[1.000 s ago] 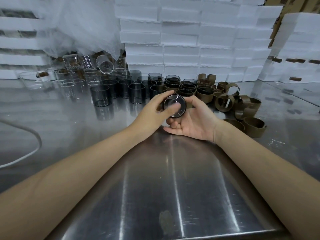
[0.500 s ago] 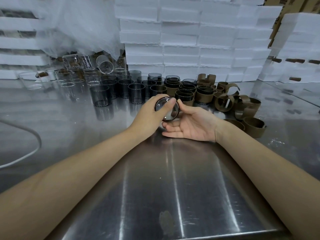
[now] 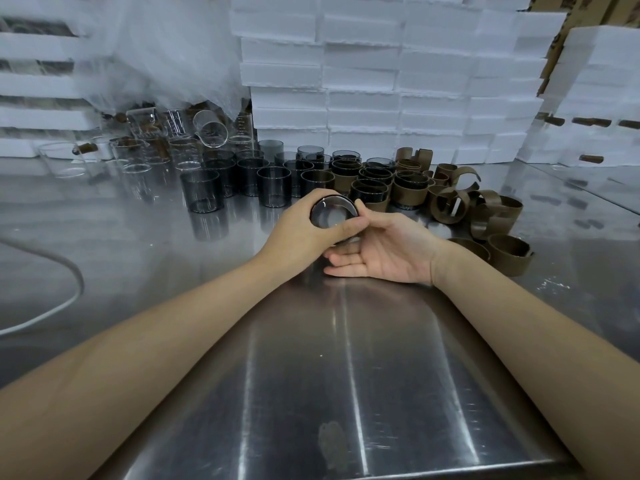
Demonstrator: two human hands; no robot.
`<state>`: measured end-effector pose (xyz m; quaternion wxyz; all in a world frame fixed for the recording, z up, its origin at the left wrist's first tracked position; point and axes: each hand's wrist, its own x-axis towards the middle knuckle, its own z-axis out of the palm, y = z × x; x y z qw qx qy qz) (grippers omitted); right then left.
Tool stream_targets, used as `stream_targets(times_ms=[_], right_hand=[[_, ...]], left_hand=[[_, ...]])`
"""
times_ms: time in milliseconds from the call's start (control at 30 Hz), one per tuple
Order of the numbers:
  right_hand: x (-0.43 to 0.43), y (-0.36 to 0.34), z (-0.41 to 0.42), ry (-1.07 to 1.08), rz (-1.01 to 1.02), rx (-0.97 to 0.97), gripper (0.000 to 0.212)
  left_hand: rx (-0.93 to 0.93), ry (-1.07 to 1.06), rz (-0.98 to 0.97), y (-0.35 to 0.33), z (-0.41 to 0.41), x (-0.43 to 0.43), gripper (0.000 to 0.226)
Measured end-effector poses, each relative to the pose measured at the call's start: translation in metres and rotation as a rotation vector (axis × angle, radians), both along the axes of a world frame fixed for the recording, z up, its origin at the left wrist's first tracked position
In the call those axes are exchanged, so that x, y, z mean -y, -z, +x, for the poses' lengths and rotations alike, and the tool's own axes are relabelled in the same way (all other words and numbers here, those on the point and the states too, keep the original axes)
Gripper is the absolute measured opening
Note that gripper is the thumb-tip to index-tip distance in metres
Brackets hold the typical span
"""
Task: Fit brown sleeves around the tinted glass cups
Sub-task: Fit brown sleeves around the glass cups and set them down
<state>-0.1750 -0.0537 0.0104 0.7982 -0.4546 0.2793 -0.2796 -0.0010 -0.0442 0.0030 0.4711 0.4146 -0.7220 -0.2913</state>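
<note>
While the left hand (image 3: 298, 230) grips a dark tinted glass cup (image 3: 333, 216) tipped on its side, base towards the camera, the right hand (image 3: 388, 252) lies palm up just beneath it. Its fingers are straight and its thumb touches the cup's edge, so it cradles rather than clasps. The held cup is raised off the stainless steel worktop (image 3: 346, 375), just in front of the stock. Whether a sleeve already sits on this cup cannot be told, because the left hand hides its wall.

Behind the hands, left of centre, stands a group of bare tinted glass cups (image 3: 273, 187). To their right are cups already wearing brown sleeves (image 3: 408, 194), and further right a heap of loose brown open-ring sleeves (image 3: 498, 216), some near the right wrist. Clear glass beakers (image 3: 211, 133) and stacked white foam boxes (image 3: 363, 81) fill the background. A white cable (image 3: 52, 306) crosses the worktop at left.

Step in hand, as judged: seating or checking a sleeve on this one cup, with a good part of the batch not yet sleeved. The next move probably calls for turning the cup upright and setting it among the sleeved group. If the cup is bare, the right hand must instead fetch a loose sleeve and spread it round the wall.
</note>
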Motion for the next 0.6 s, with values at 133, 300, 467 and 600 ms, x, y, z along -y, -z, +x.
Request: stream_targets(times_ms=[133,300,467,600], right_hand=[[-0.0009,0.0001,0.0002,-0.003,-0.003,0.002,0.058],[-0.0017,0.0002,0.001,-0.035,-0.026,-0.016,0.06],[-0.002,0.0009,0.0014,-0.004,-0.04,-0.043,0.06],[-0.0023,0.0004,0.0017,0.002,-0.032,-0.045,0.057]], left_hand=[[-0.032,-0.021,-0.005,0.0,-0.0006,0.0016,0.018],[-0.07,-0.046,0.027,-0.0012,-0.0012,0.0006,0.034],[-0.092,-0.059,0.044,-0.0014,-0.0018,0.0005,0.058],[-0.09,-0.078,0.052,-0.0003,-0.0006,0.002,0.058]])
